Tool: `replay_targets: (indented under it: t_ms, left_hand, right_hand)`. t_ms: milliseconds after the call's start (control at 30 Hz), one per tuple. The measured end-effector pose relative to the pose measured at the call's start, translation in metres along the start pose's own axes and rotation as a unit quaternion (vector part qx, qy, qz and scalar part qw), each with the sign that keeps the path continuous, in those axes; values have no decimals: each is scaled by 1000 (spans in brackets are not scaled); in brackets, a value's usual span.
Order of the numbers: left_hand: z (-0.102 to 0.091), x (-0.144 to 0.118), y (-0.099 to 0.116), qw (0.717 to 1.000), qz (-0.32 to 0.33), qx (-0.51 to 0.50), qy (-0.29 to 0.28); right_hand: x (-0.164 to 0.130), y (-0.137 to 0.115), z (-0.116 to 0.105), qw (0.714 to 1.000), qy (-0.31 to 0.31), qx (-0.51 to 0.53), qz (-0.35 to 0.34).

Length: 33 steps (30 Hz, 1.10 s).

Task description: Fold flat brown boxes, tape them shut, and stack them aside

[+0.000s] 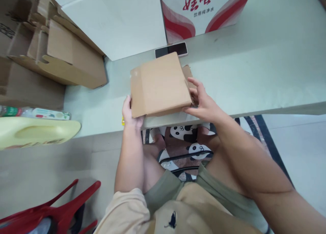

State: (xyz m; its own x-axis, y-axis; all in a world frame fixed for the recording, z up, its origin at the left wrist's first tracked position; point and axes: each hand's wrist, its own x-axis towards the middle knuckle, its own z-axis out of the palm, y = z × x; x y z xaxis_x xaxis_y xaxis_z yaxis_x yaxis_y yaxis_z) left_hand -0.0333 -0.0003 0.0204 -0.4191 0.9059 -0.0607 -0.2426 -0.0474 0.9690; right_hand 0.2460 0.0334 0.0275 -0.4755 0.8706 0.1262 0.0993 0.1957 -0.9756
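Observation:
A small brown cardboard box (161, 83) is tilted over the front part of the table, with a flap standing out at its right side. My left hand (131, 113) grips its lower left corner, thumb on the side and fingers underneath. At the right end, my right hand (201, 101) has its fingers curved and apart around the box's open edge. Some of those fingertips are hidden behind the flap, and whether they press on the cardboard is hard to see. Behind the box lies a dark-screened phone (180, 49), partly covered by it.
Several cardboard boxes (73, 54) stand at the left of the pale table (254, 74). A white panel (122, 23) and a white-and-red carton (203, 13) stand at the back. A pale yellow bottle (38, 130) juts out at the left edge. A red chair (58, 213) is lower left.

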Motion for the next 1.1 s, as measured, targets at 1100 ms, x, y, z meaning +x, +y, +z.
replay_targets:
  t_ms: [1100]
  left_hand:
    - [16, -1, -9, 997, 27, 39, 56]
  right_hand:
    - [16, 34, 0, 934, 323, -149, -28]
